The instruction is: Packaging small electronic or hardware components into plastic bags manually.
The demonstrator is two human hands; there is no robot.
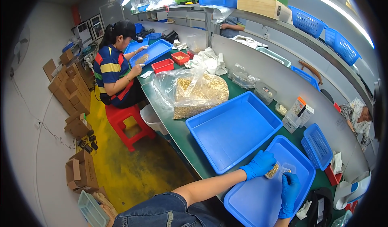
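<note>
Surroundings: a green tabletop (182, 135), bearing the items below. A deep blue rectangular plastic tray (234, 132), left of and beyond the work, its near corner beside the left forearm. A large clear plastic bag (202, 90), filled with small gold-coloured pieces. A crumpled white cloth (208, 61); two red plastic trays, the nearer (163, 65) beside the bag. A clear plastic box (265, 93); an orange-and-white carton (298, 112). A blue perforated plastic basket (317, 147), close outside the far right rim of the working tray. A co-worker (115, 67), seated at a red plastic stool (127, 122), handling another blue tray.

Work: two small clear plastic containers, both inside the nearer blue rounded-corner plastic tray (254, 200). The left container (272, 171) holds glittering gold-coloured pieces; the right container (288, 168) shows a few at its near edge.

Hands: left blue-gloved hand (259, 165), fingers together against the left container and partly covering it; right blue-gloved hand (289, 190), fingers bent narrow at the right container. Firmness of either grip cannot be told.
</note>
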